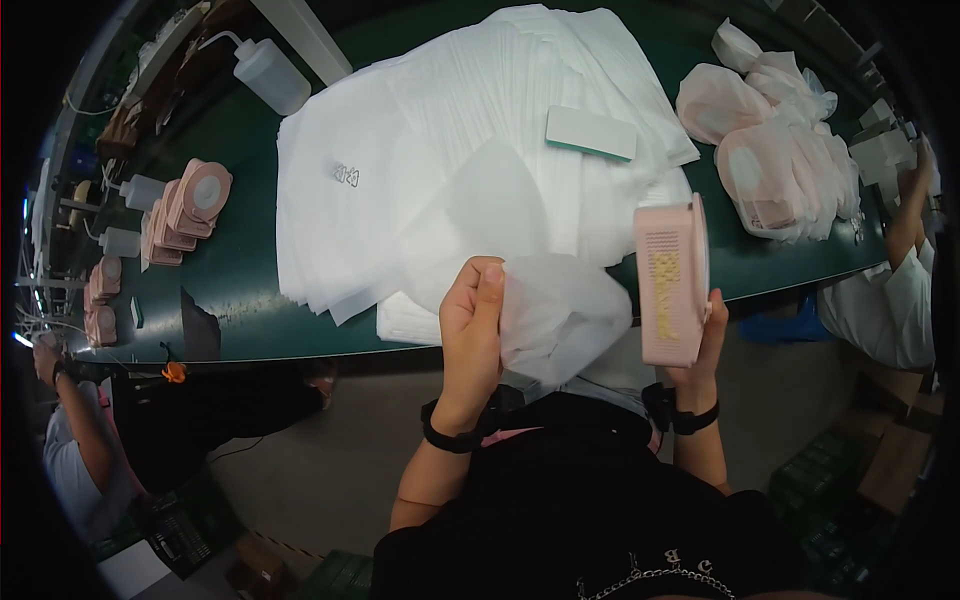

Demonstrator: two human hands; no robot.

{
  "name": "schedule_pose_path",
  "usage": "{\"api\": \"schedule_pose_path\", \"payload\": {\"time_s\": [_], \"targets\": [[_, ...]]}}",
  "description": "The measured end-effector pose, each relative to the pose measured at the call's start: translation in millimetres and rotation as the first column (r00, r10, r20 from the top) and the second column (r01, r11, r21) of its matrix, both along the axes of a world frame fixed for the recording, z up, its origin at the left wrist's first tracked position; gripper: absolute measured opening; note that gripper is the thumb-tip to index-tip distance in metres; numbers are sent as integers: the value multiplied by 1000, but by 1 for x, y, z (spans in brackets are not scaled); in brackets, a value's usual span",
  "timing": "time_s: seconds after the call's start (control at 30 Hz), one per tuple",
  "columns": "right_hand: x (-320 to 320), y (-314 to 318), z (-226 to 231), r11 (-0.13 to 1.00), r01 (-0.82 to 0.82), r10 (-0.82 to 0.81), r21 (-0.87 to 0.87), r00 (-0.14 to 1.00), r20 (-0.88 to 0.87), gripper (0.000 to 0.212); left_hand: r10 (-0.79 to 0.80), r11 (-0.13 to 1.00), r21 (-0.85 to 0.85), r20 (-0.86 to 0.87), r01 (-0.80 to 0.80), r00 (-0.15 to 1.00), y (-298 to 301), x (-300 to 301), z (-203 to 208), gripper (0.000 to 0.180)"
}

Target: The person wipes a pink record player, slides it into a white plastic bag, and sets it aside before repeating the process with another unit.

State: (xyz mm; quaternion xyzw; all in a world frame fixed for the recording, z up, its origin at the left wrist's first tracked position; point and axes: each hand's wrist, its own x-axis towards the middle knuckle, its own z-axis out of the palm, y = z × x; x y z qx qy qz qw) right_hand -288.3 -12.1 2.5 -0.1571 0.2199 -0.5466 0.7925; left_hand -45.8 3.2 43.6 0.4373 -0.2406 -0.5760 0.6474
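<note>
My left hand (472, 325) pinches a thin white foam bag (560, 315) at its edge, thumb on top, just in front of the table edge. My right hand (705, 345) grips a pink rectangular box-shaped device (670, 280) from below and holds it upright, with its perforated face toward me, right beside the bag. Behind both hands a big fanned stack of white foam sheets (440, 170) covers the green table (240, 290).
A green-edged white block (590, 133) lies on the sheets. Bagged pink devices (770, 160) pile up at the right, unbagged pink devices (185, 210) at the left. A white squeeze bottle (268, 72) stands at the back left. Co-workers sit at the left (75, 450) and right (895, 290).
</note>
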Motion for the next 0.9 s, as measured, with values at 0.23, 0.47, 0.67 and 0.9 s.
{"api": "schedule_pose_path", "payload": {"time_s": [0.23, 0.47, 0.67, 0.9], "targets": [[-30, 33, 30, 975, -174, 192, 141, 972, -132, 65, -179, 980, -77, 64, 184, 982, 2, -15, 17, 18], [-9, 19, 28, 932, -336, 362, 136, 836, -413, 63, -122, 980, -105, 357, 170, 926, 2, -20, 8, 12], [7, 19, 45, 908, -313, -51, -278, 576, -816, 68, -19, 929, -231, 751, 289, 660, 1, -41, 30, 14], [21, 5, 23, 990, -105, 125, 90, 960, -250, 57, 323, 724, -340, 936, 600, 141, 41, -40, 60, 23]]}}
